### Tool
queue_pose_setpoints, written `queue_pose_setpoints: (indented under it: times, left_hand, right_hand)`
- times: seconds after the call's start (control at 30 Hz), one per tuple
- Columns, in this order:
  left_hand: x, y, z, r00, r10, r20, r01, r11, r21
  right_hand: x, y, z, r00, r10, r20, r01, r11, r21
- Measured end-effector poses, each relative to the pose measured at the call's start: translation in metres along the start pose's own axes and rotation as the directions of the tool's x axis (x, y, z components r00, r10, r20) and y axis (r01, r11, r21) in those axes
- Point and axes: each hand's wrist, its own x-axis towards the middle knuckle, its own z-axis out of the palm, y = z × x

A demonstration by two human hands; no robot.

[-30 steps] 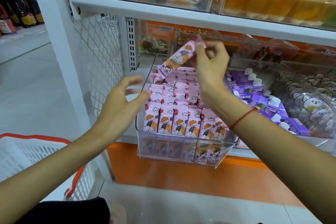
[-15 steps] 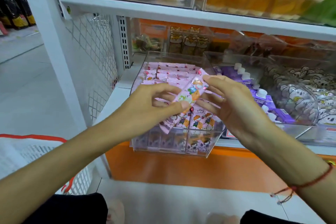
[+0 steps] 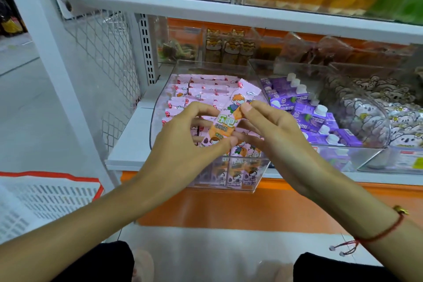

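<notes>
Pink glossy film packet, slim, crimped at the ends, pinched low by left grip and midway by right grip, just above clear rigid bin of like packets. May slip: slick wrap, fingertip hold only. May also crush if squeezed, being soft.

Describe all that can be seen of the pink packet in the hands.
The pink packet is a narrow sachet of glossy film, pink above, orange below, printed with an orange-haired cartoon child and green characters. It tilts, top end to the right. The left hand pinches its lower end, the right hand its middle, above the clear bin.
</notes>
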Motion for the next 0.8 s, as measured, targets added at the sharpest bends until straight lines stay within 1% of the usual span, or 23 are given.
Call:
queue_pose_setpoints:
  times: [0.03, 0.07, 0.13, 0.17, 0.23, 0.3, 0.43, 0.53, 0.63, 0.73, 0.8]
  left_hand:
    - [0.0, 0.0, 0.0, 1.0, 0.017, -0.004, -0.017, 0.999, 0.035]
    - [-0.001, 0.0, 0.0, 1.0, 0.023, 0.001, -0.023, 0.999, 0.036]
    - [-0.001, 0.001, 0.001, 0.999, 0.028, 0.036, -0.026, 0.999, -0.034]
    - [-0.002, 0.001, 0.002, 0.998, 0.036, 0.053, -0.032, 0.997, -0.072]
    - [-0.002, 0.001, 0.001, 0.996, 0.059, 0.06, -0.052, 0.993, -0.109]
    - [-0.002, 0.0, -0.002, 0.996, 0.087, 0.038, -0.084, 0.993, -0.078]
    - [0.001, -0.001, -0.008, 0.989, 0.145, -0.021, -0.145, 0.989, 0.019]
    - [-0.002, 0.001, -0.003, 0.989, 0.147, -0.029, -0.145, 0.988, 0.058]
    - [-0.004, 0.003, 0.0, 0.984, 0.166, -0.069, -0.159, 0.982, 0.103]
    - [-0.001, 0.006, -0.002, 0.992, 0.125, -0.032, -0.126, 0.992, -0.016]
    - [0.001, 0.009, -0.006, 0.998, 0.058, 0.012, -0.056, 0.991, -0.121]
  right_hand:
    - [0.0, 0.0, 0.001, 1.0, -0.01, -0.007, 0.01, 1.0, 0.007]
    - [0.001, 0.0, 0.001, 0.999, -0.025, -0.021, 0.025, 1.0, 0.01]
    - [0.002, -0.001, 0.0, 0.998, -0.042, -0.056, 0.043, 0.999, 0.015]
    - [0.002, -0.002, -0.001, 0.998, -0.043, -0.049, 0.044, 0.999, 0.018]
    - [0.002, -0.003, -0.002, 0.998, -0.058, 0.023, 0.057, 0.998, 0.013]
    - [0.001, -0.004, 0.002, 0.995, -0.078, 0.058, 0.078, 0.997, -0.003]
    - [-0.001, 0.0, 0.007, 0.994, -0.052, -0.098, 0.058, 0.997, 0.05]
    - [-0.005, 0.001, 0.01, 0.971, -0.125, -0.203, 0.12, 0.992, -0.038]
    - [-0.009, 0.001, 0.013, 0.959, -0.186, -0.212, 0.166, 0.98, -0.11]
    - [-0.01, -0.003, 0.01, 0.977, -0.165, -0.133, 0.142, 0.975, -0.169]
    - [-0.008, -0.007, 0.005, 0.989, -0.13, -0.078, 0.116, 0.98, -0.159]
